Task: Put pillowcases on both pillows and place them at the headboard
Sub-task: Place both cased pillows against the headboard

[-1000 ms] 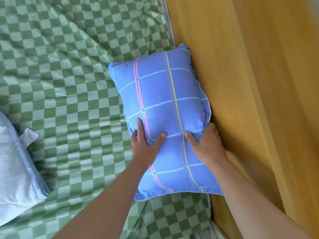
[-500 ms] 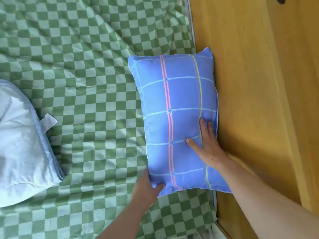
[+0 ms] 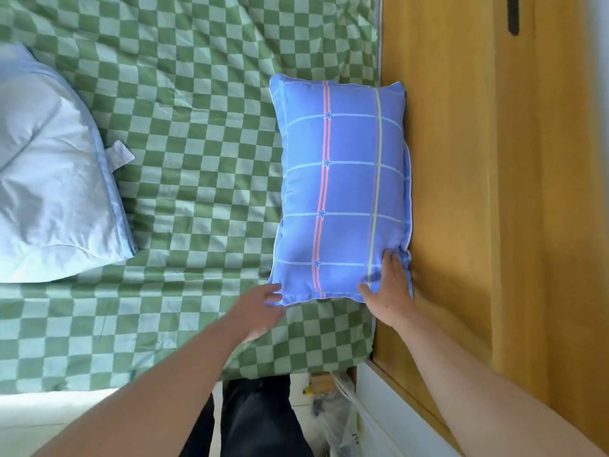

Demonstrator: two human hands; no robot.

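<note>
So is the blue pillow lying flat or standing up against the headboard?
Flat: blue pillow lies face up on the checked sheet, one long edge against the wooden headboard.

— Room on the bed?
— Open checked sheet [image 3: 197, 192] between the blue pillow [image 3: 342, 192] and the pale pillow [image 3: 49, 179].
— Right side?
— Shut off — the blue pillow touches the wooden headboard [image 3: 461, 192].

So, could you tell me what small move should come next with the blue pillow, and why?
Probably let go and turn to the pale pillow. The blue pillow already lies along the headboard, with the right hand and left hand only at its near corners.
</note>
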